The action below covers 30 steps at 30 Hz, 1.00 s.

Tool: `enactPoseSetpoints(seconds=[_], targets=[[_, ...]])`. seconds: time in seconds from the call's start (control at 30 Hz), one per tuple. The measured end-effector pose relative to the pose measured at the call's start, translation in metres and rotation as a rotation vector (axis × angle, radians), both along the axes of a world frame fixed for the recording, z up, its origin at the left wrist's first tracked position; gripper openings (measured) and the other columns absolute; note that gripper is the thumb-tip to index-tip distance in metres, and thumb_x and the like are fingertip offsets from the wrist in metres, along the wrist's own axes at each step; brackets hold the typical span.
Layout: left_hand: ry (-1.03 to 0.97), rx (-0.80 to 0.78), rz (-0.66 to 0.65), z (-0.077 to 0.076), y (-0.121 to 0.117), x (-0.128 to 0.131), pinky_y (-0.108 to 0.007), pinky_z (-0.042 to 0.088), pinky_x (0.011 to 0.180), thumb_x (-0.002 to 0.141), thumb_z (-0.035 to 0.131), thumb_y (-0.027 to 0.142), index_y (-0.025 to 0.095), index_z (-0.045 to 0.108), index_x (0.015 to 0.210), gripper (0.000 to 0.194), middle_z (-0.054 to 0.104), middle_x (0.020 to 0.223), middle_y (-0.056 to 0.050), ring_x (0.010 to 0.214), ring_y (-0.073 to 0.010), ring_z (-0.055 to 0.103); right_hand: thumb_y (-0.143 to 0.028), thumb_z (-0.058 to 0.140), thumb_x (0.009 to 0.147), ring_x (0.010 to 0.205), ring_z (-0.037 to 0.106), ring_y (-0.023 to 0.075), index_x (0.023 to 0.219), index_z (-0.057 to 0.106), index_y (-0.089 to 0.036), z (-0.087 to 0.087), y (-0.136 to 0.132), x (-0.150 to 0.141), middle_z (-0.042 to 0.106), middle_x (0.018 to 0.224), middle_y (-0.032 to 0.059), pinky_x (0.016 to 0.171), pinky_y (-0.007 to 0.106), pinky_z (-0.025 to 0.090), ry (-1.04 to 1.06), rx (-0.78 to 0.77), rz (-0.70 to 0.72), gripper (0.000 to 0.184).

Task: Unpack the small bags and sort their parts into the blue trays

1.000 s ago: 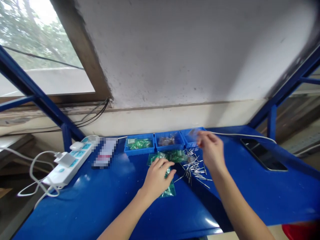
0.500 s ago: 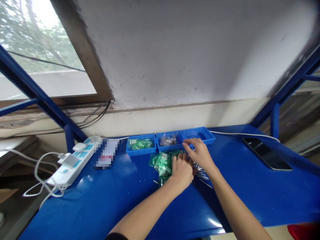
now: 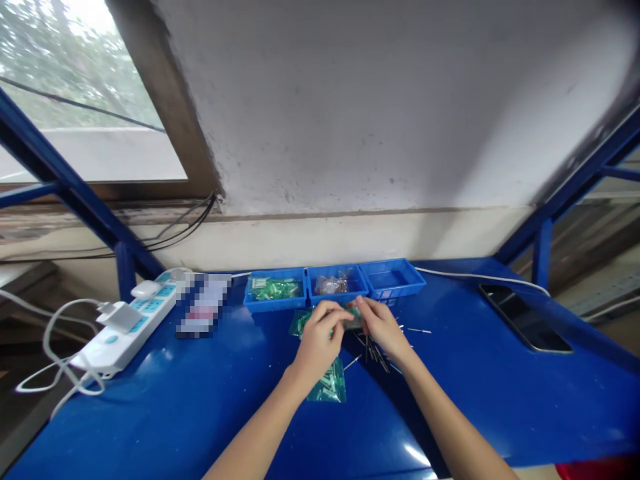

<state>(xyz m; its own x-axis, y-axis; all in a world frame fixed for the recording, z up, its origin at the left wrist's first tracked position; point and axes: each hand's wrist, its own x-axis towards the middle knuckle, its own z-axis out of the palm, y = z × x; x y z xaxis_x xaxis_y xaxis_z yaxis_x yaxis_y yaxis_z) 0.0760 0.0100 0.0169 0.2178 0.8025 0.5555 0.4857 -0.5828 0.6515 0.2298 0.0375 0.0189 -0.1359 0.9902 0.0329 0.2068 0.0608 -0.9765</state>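
Observation:
Over the middle of the blue table, my left hand (image 3: 323, 335) and my right hand (image 3: 384, 328) meet with fingers pinched on a small greenish plastic bag (image 3: 354, 321). Most of this bag is covered by my fingers. Below my left hand lies a green plastic bag (image 3: 330, 385) with pale slim parts inside. More green bags (image 3: 299, 321) show partly behind that hand. Thin metal rods (image 3: 375, 355) are scattered under my right hand, and a single rod (image 3: 419, 331) lies to its right.
Three joined blue trays stand behind my hands: green bags fill the left tray (image 3: 275, 307), clear bags with brownish parts the middle tray (image 3: 337, 298), nothing the right tray (image 3: 393, 291). A power strip (image 3: 125, 333) lies left, a phone (image 3: 525, 319) right.
My hands have come apart from the green pile and rods and now meet with a small bag between them. My left hand has shifted left. The view has moved slightly.

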Motion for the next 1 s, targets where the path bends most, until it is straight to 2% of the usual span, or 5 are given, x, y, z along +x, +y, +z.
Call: enactPoseSetpoints(seconds=[0.2,0.37,0.57,0.73,1.0], targets=[[-0.182,0.058,0.032,-0.009,-0.013,-0.024,-0.029,0.049,0.075,0.088,0.04,0.009,0.02,0.066,0.084,0.028,0.045,0.107,-0.007,0.085,-0.0133,0.056,-0.038,0.07,0.072,0.056,0.045,0.0084,0.104,0.058,-0.02,-0.003,-0.015,-0.024,0.051,0.065,-0.0045,0.053,0.022,0.035,0.439,-0.153,0.244,0.039],[-0.219,0.005,0.049,-0.01,-0.01,-0.025,-0.029,0.046,0.076,0.088,0.038,0.009,0.019,0.067,0.076,0.033,0.045,0.107,-0.007,0.085,-0.0134,0.054,-0.035,0.071,0.069,0.055,0.043,0.0078,0.078,0.058,-0.018,-0.005,-0.016,-0.027,0.051,0.066,-0.0035,0.051,0.021,0.031,0.432,-0.153,0.209,0.023],[-0.428,-0.426,0.08,0.004,-0.007,-0.034,-0.026,0.041,0.068,0.087,0.049,0.027,0.017,0.068,0.085,0.021,0.055,0.084,-0.005,0.075,-0.0147,0.053,-0.027,0.058,0.08,0.047,0.042,0.0091,0.074,0.06,-0.018,-0.007,-0.016,-0.018,0.052,0.056,-0.003,0.048,0.023,0.034,-0.012,0.396,-0.174,0.011],[-0.746,-0.796,-0.056,0.007,-0.006,-0.032,-0.022,0.038,0.058,0.086,0.05,0.043,0.012,0.064,0.086,0.033,0.057,0.073,-0.004,0.063,-0.0116,0.051,-0.012,0.054,0.081,0.064,0.057,0.0141,0.083,0.061,-0.02,-0.011,-0.023,-0.021,0.062,0.072,0.0021,0.06,0.027,0.044,-0.202,0.752,-0.067,0.011],[-0.371,-0.303,0.087,0.0,-0.006,-0.032,-0.025,0.044,0.069,0.083,0.054,0.02,0.018,0.063,0.082,0.009,0.058,0.084,-0.003,0.076,-0.0142,0.056,-0.029,0.05,0.086,0.092,0.055,0.0195,0.088,0.066,-0.021,-0.005,-0.022,-0.029,0.055,0.097,0.008,0.074,0.031,0.046,-0.082,0.433,-0.012,0.018]])
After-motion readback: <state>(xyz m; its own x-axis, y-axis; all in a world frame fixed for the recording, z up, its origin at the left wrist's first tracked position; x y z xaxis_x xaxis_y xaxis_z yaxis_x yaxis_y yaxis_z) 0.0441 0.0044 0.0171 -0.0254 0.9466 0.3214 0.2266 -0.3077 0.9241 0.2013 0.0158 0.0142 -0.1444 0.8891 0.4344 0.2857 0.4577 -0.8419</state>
